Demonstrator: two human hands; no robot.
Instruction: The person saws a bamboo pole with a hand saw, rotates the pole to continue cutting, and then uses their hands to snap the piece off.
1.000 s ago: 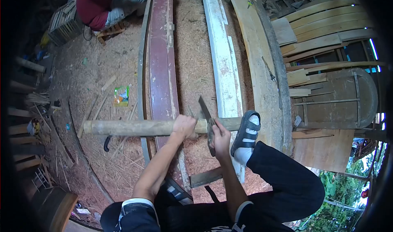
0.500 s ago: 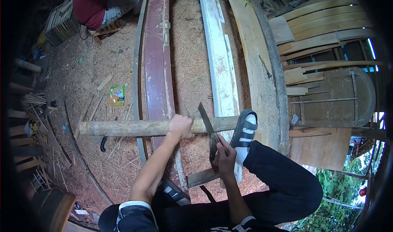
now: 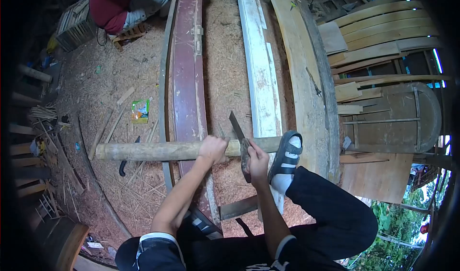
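A thick, tan bamboo pole [image 3: 143, 151] lies crosswise over the long boards. My left hand [image 3: 213, 149] is wrapped round it near the middle. In my right hand [image 3: 257, 163] is a handsaw [image 3: 236, 126], its dark handle in my fingers and its narrow blade slanting up and left across the pole. The blade crosses just right of my left hand. At the pole's right end, my foot in a black sandal [image 3: 286, 157] rests against it.
Under the pole run a maroon board [image 3: 186, 79] and a white-painted board [image 3: 261, 79], with a wide plank [image 3: 299, 79] to the right. Sawdust covers the ground. A green packet [image 3: 140, 111] and a curved dark handle [image 3: 123, 168] lie left. Another person [image 3: 112, 7] sits at upper left.
My right hand and the handsaw have moved forward, away from me, across the pole. My left hand stays gripped on the pole. The whole view has shifted slightly.
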